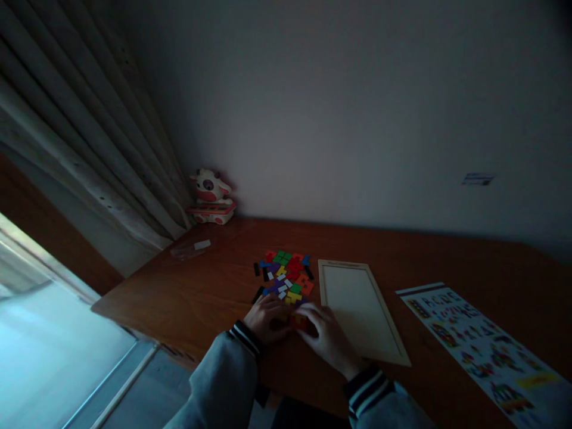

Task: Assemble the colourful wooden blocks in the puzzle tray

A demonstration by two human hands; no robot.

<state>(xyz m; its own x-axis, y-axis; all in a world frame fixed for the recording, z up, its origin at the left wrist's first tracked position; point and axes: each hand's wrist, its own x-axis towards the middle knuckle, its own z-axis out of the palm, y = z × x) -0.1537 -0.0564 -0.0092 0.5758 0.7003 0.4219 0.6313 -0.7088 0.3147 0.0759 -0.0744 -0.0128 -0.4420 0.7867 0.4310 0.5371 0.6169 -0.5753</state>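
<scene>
My left hand point(270, 317) rests at the near edge of a cluster of flat, coloured puzzle pieces point(295, 269), its fingers curled down; what they hold, if anything, is hidden. Facing it, my right hand point(329, 336) has thumb and fingers closed around a red puzzle piece point(298, 322). A yellow piece point(294, 296) and a green piece point(295, 288) lie just beyond the fingertips. Red, green, blue, purple, orange, black and white pieces are spread behind. Right of the cluster lies a shallow wooden puzzle tray point(357, 307) with a pale base, partly behind my right hand.
A printed pattern sheet point(482, 351) lies on the wooden table point(227, 271) at the right. A cow-shaped toy point(211, 196) stands at the back left corner, near a clear plastic wrapper point(185, 251). Behind is a wall point(339, 119); a curtain point(84, 131) hangs at left.
</scene>
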